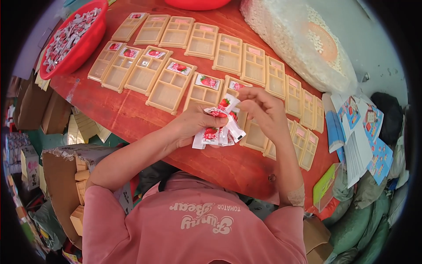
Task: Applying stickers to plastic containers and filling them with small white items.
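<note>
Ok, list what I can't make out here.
Head view:
Number of sachets in the left hand: they overlap.
Whether the right hand touches a sachet: curled fingers mask it.
Far side of the red container: cut by upper edge.
Bottom of the red basin: buried under packets.

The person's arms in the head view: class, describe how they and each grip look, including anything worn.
The left sleeve and right sleeve are short and pink. The left grip and right grip are ungloved, with no watch or bracelet visible. A pale, speckled patch sits on the right forearm near the elbow; what it is cannot be told.
</note>
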A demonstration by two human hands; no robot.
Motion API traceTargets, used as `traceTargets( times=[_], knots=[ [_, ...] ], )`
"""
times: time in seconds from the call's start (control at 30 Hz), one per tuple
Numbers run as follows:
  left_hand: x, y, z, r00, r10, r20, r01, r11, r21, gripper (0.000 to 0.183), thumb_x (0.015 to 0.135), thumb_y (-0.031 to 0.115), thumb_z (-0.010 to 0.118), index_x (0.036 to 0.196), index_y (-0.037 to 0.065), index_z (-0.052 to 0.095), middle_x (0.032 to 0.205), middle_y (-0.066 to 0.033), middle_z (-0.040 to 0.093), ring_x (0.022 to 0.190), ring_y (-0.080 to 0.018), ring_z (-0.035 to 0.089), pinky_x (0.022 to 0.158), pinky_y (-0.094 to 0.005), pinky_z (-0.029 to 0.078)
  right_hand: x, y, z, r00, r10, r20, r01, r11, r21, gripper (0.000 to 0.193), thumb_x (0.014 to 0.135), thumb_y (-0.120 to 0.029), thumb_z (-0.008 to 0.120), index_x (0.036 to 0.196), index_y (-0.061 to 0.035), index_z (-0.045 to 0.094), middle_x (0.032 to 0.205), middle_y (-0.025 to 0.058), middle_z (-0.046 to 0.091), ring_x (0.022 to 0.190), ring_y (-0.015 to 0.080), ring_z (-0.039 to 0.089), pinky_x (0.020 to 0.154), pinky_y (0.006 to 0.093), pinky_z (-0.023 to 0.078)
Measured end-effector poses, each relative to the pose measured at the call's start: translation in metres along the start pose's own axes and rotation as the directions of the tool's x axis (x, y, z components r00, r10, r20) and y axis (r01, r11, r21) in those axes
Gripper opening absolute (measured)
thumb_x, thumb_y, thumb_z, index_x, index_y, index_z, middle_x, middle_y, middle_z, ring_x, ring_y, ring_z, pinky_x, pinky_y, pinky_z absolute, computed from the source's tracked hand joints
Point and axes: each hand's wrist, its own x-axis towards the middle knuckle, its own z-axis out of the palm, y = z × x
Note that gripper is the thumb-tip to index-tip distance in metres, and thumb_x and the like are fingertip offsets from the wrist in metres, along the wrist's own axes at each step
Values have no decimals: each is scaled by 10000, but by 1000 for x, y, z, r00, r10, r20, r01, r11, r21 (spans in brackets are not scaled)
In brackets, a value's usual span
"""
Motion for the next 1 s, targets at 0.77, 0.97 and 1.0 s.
traceTargets(
  times=[0.77, 0.97, 1.0],
  knots=[
    [18, -17, 23, 992, -129, 13, 128, 992, 11, 257, 790, 112, 662, 962, -65, 591, 820, -150, 642, 683, -210, 650, 528, -346, 551, -23, 80, -73, 845, -532, 61, 386, 526, -758, 169, 707, 55, 567, 847, -28, 611, 920, 90, 623, 842, 225, 615, 710, 285, 505],
    [22, -18, 27, 991, -133, 22, 133, 991, 6, 258, 793, 125, 659, 958, -62, 591, 818, -155, 641, 678, -218, 651, 515, -349, 550, -27, 75, -69, 788, -602, 128, 391, 328, -860, 274, 657, 54, 563, 905, -42, 631, 953, 89, 626, 892, 249, 597, 750, 325, 491],
    [24, -19, 29, 992, -127, 22, 127, 992, 8, 258, 795, 129, 658, 958, -60, 590, 818, -156, 640, 677, -219, 651, 512, -349, 551, -29, 74, -68, 797, -594, 106, 382, 360, -851, 275, 672, 55, 560, 921, -39, 633, 961, 92, 625, 895, 258, 595, 759, 325, 487]
  ],
)
